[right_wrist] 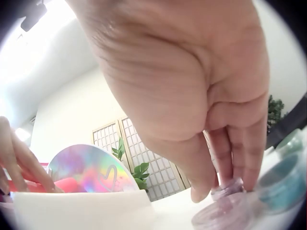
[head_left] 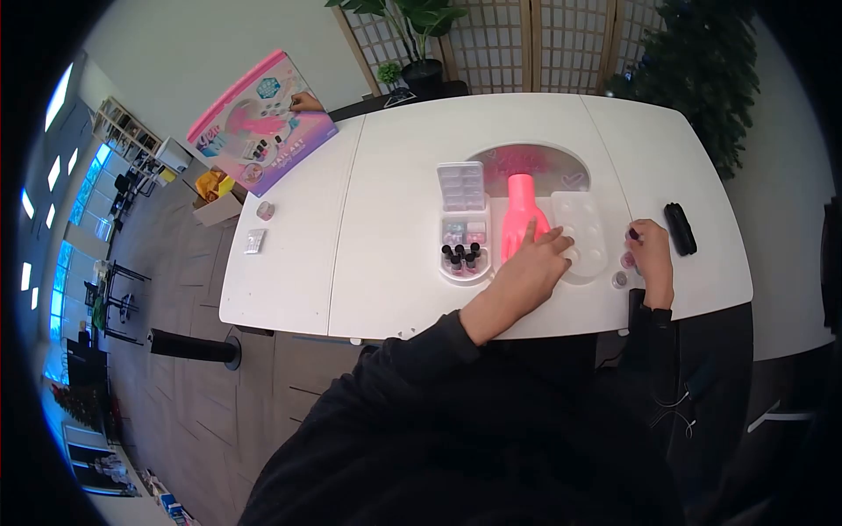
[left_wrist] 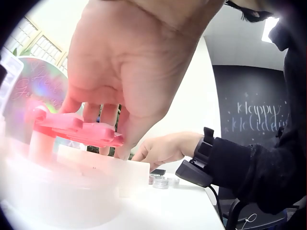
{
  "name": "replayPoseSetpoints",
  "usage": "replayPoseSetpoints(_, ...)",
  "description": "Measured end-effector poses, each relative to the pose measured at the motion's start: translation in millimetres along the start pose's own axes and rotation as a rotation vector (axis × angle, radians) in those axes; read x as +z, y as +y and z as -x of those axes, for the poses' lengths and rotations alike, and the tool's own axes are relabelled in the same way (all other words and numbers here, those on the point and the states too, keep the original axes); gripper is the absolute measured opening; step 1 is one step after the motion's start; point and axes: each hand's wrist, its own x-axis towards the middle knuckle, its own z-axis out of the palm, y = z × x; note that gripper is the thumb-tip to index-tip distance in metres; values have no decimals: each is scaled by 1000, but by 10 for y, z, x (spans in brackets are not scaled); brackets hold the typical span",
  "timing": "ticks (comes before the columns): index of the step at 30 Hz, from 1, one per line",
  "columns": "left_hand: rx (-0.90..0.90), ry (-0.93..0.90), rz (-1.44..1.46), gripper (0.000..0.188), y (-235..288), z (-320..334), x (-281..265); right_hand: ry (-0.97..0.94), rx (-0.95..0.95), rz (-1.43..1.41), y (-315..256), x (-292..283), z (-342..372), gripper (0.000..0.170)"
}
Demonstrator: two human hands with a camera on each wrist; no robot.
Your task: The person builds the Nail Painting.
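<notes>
My left hand (head_left: 524,279) reaches over the pink plastic hand (head_left: 521,210), its fingers extended to the near-left part of the white palette tray (head_left: 589,212) with round wells. The left wrist view shows its palm above the pink plastic fingers (left_wrist: 81,128). At the tray's right, my right hand (head_left: 652,256) points down to the tabletop. In the right wrist view, its thumb and fingers pinch a small clear jar (right_wrist: 228,188). A jar with pinkish contents (right_wrist: 223,214) stands just in front, and a teal jar (right_wrist: 283,184) is beside the fingers.
Left of the plastic hand, a white organizer (head_left: 464,276) holds several black-capped bottles under a raised compartment lid (head_left: 461,186). A shiny round-topped panel (head_left: 561,167) stands behind. A black case (head_left: 680,230) lies right; a nail art box (head_left: 263,123) stands at the far left.
</notes>
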Motion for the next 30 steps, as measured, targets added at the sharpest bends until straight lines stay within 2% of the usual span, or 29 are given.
replayPoseSetpoints(2,1,24,41,29,-6,3,-19,-32,140,61,-42,-12,-36,15)
replayPoseSetpoints(7,-49,-33,49,39,10,-18,-8,-53,265,118,-333,-24,-57,9)
replayPoseSetpoints(9,-48,-66,29,39,7,-51,-35,27,236,113,-404,-26,-71,10)
replayPoseSetpoints(10,-57,-97,-7,38,3,-69,-59,65,239,82,-560,-39,-52,16)
replayPoseSetpoints(11,-79,-26,38,38,-24,-59,-52,165,6,149,-423,57,-61,24)
replayPoseSetpoints(12,-122,14,147,37,-60,-51,-75,169,-104,48,-451,98,-87,35)
replayPoseSetpoints(13,-109,143,222,34,-108,-36,-53,158,-95,-32,-570,133,-90,42)
replayPoseSetpoints(14,-100,270,296,32,-142,-18,-41,149,-102,-82,-709,162,-105,44)
replayPoseSetpoints(15,-79,275,302,32,-140,8,-91,137,-136,-142,-804,199,-112,41)
replayPoseSetpoints(16,-113,306,167,30,-132,40,-155,153,-136,-133,-884,223,-132,41)
replayPoseSetpoints(17,-151,336,31,29,-123,68,-190,86,-168,-125,-955,249,-152,38)
replayPoseSetpoints(18,-141,340,33,29,-113,97,-188,16,-200,-118,-1007,274,-170,35)
replayPoseSetpoints(20,-235,259,37,29,-124,110,-171,1,-203,-66,-1021,368,-262,32)
replayPoseSetpoints(25,-232,250,67,30,-177,102,-210,-36,-167,56,-1103,470,-326,29)
replayPoseSetpoints(30,-237,271,177,30,-242,154,-241,-31,-5,132,-1190,548,-310,26)
